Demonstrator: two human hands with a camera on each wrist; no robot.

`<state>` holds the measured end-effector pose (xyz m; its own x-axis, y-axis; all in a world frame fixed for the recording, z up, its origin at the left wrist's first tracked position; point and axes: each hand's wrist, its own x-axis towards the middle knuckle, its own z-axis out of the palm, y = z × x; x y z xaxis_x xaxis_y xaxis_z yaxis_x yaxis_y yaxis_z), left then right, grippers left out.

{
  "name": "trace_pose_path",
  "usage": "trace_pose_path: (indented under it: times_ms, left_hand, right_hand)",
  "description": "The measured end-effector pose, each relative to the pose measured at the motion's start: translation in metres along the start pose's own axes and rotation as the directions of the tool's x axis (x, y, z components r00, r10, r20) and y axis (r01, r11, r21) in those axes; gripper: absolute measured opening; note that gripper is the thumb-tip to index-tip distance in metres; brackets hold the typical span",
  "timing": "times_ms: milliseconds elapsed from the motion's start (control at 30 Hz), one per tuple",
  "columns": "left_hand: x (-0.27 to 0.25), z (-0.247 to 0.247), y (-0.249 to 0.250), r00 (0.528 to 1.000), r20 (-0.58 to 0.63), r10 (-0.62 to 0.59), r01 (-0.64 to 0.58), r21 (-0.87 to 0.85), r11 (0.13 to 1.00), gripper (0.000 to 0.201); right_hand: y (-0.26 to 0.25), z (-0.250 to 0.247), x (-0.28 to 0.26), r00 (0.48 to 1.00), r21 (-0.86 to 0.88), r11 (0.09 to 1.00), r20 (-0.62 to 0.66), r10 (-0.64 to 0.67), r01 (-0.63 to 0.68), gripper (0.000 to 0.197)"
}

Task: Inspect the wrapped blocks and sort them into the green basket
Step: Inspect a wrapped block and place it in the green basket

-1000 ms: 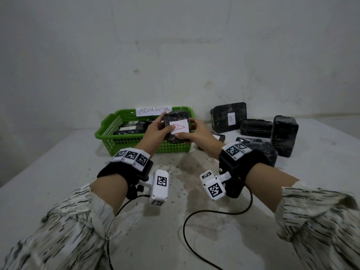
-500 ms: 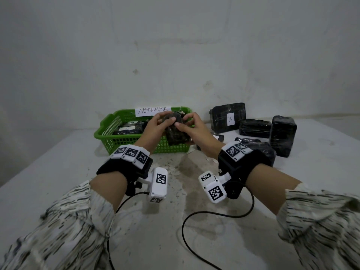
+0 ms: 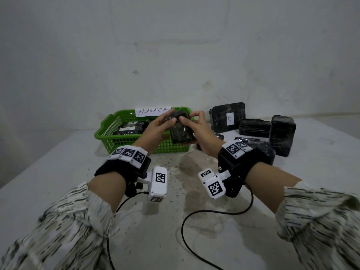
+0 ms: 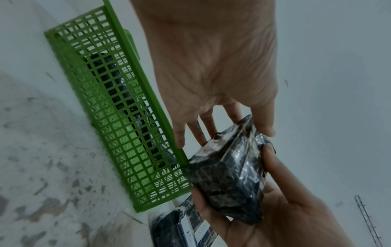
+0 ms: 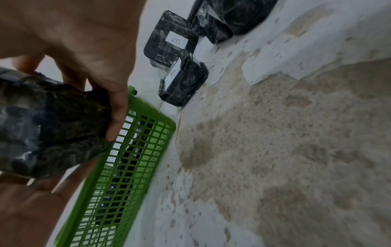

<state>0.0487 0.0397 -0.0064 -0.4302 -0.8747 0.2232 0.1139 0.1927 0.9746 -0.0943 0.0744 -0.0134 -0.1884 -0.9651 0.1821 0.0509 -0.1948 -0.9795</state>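
I hold one black wrapped block (image 3: 180, 131) upright in both hands, just above the near right corner of the green basket (image 3: 116, 139). My left hand (image 3: 167, 118) pinches its top, thumb in front and fingers behind. My right hand (image 3: 188, 116) cradles it from below with the thumb on its face. The left wrist view shows the block (image 4: 228, 180) between my left hand (image 4: 232, 127) and the right palm, beside the basket (image 4: 118, 117). In the right wrist view the block (image 5: 46, 125) sits in my right hand (image 5: 101, 107) over the basket (image 5: 131, 167).
A paper label reading ABNORMAL (image 3: 153, 111) stands on the basket's far rim, and wrapped blocks (image 3: 128, 129) lie inside. More wrapped blocks are piled to the right, one marked B (image 3: 227, 116). A black cable (image 3: 194, 221) loops across the stained table near me.
The block has been turned in my hands: its white label with the red mark faced me a second ago, and now a plain dark face shows. Both hands stay near the basket corner.
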Motion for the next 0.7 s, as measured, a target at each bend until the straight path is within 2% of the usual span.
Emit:
trace_pose_path:
  times_ms: [100, 300, 500, 700]
  left_hand:
    - [-0.0020, 0.0009, -0.0025, 1.000, 0.010, -0.027, 0.027, -0.025, 0.999, 0.054]
    - [-0.0020, 0.0001, 0.0005, 0.999, -0.031, -0.022, 0.022, 0.007, 1.000, 0.047]
    - [-0.0047, 0.0033, 0.0019, 0.996, 0.029, -0.079, 0.080, -0.005, 0.997, 0.046]
    - [-0.0055, 0.0055, 0.0044, 0.997, 0.030, -0.071, 0.071, -0.016, 0.997, 0.042]
  right_hand:
    - [-0.0007, 0.0007, -0.0001, 1.000, 0.018, 1.000, -0.006, 0.000, 0.001, 0.033]
    - [-0.0005, -0.0020, -0.0032, 0.995, 0.029, 0.999, 0.091, 0.043, -0.046, 0.050]
    - [-0.0022, -0.0013, -0.0028, 1.000, 0.005, 1.000, 0.018, -0.005, 0.005, 0.043]
    - [-0.0004, -0.0007, -0.0052, 0.998, -0.072, 0.997, 0.047, -0.028, 0.032, 0.059]
